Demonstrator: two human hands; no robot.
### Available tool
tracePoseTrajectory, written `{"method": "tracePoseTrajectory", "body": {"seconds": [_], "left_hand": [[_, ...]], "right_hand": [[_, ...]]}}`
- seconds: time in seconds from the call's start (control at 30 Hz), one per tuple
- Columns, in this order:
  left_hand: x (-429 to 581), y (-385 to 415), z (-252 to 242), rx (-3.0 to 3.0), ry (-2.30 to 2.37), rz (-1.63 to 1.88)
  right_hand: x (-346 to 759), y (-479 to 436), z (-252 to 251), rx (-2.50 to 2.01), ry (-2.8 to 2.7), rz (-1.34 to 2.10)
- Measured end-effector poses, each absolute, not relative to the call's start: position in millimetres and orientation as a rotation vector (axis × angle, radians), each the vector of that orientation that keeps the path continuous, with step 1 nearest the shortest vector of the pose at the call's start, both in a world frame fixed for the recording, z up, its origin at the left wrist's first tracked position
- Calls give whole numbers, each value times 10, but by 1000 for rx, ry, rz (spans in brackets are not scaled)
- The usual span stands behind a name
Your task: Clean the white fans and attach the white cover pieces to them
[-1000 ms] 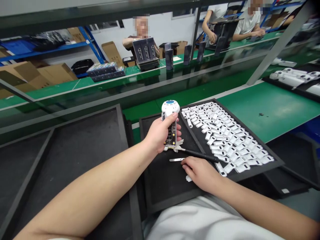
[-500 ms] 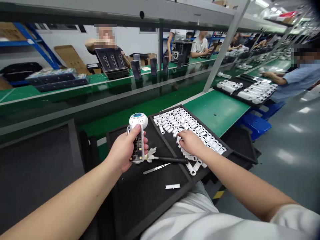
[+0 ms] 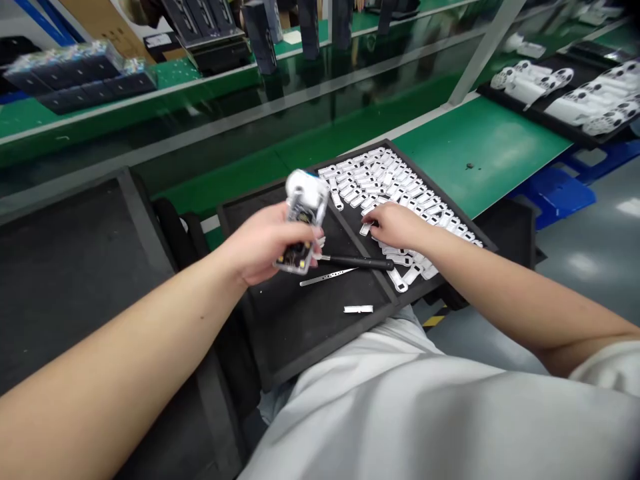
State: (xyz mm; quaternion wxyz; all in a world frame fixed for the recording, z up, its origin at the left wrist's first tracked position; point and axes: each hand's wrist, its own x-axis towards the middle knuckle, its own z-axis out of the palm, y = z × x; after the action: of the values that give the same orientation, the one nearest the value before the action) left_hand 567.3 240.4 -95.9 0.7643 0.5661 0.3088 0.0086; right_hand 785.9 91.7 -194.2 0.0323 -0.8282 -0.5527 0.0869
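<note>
My left hand (image 3: 273, 243) is closed around a white handheld device (image 3: 304, 217) with a rounded head and its circuit board showing. The device tilts to the right and is slightly blurred. My right hand (image 3: 395, 225) reaches over many white plastic covers (image 3: 400, 190), each with a small dark window. Its fingertips are pinched on one white cover (image 3: 366, 229) at the left side of the group. Below my left hand, a black-handled brush-like tool (image 3: 357, 262) and metal tweezers (image 3: 327, 277) lie on the black tray (image 3: 300, 327).
A small white strip (image 3: 359, 309) lies near the tray's front edge. Another black tray (image 3: 90, 267) stands at the left. At the back right, white devices (image 3: 575, 97) lie in a dark tray. Dark boxes (image 3: 95, 73) stand across the green line, and a blue stool (image 3: 560, 193) is at the right.
My view has tipped downward. My left hand has brought the device closer to the right hand and turned it. My right fingers have closed on a cover at the group's left side.
</note>
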Motion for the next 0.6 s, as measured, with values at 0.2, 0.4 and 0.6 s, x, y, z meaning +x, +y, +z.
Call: {"method": "tracePoseTrajectory", "body": {"seconds": [0.2,0.4,0.6], "left_hand": [[5568,1976,-1154,1532,188,-847],[5768,1824,-1489,1678,253,-653],[5793,2073,-1326,1637,372,-535]], "right_hand": [[7886,917,-1953,-2532,-1767,232],[7920,948,-1985,-2513,-1760,238],[8004,948,-1999,-2516,-1716,239]]}}
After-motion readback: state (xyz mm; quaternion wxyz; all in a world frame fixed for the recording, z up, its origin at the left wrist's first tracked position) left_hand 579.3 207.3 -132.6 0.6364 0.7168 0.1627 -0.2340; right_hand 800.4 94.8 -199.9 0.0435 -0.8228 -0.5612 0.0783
